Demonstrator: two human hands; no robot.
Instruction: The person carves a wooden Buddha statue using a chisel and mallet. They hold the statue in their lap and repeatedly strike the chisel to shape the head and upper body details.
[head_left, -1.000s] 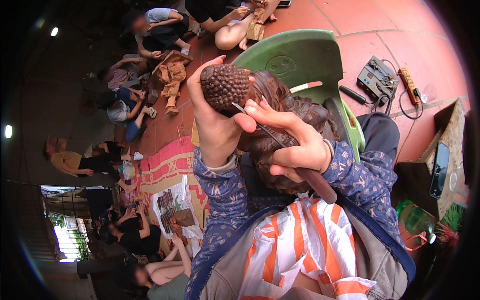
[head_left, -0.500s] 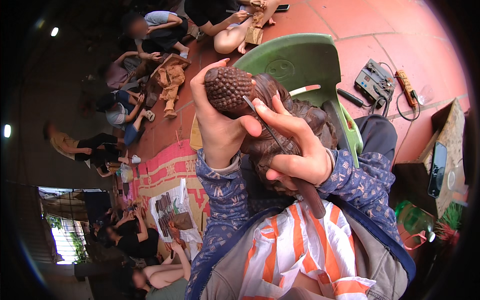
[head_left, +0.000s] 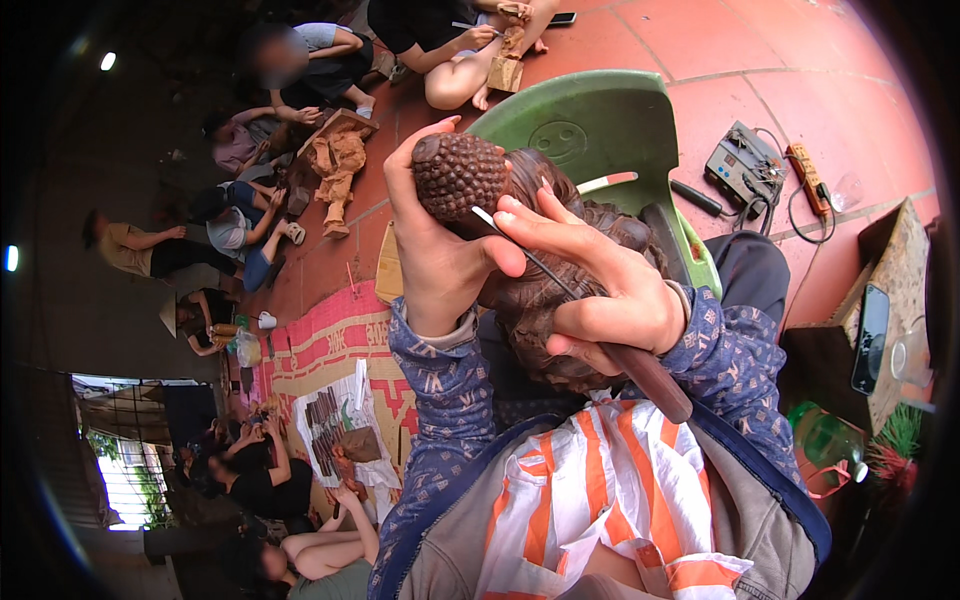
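Note:
A dark brown carved wooden statue (head_left: 462, 178) lies tilted over my lap, its knobbly, curl-covered head toward the far left. My left hand (head_left: 440, 262) wraps round that head, fingers behind it and thumb on the near side. In my right hand (head_left: 625, 290) is a carving chisel (head_left: 650, 383), gripped where the thin steel shank meets the dark wooden handle. Its tip rests at or close to the lower edge of the curls, near my left thumb. My right fingertips guide the blade, and the handle points back toward me. Part of the statue's body is hidden behind my right hand.
Beyond the statue stands a green plastic chair (head_left: 625, 105). To the right are a grey control box (head_left: 745, 165), a power strip (head_left: 808, 178), a wooden box (head_left: 890, 330) bearing a phone (head_left: 871, 338). Tools lie on paper (head_left: 325, 430) at left; several people sit nearby.
My right hand has shifted slightly right. The chisel tip has slid a little left and down along the curls, while its handle has swung right. My left hand keeps its hold.

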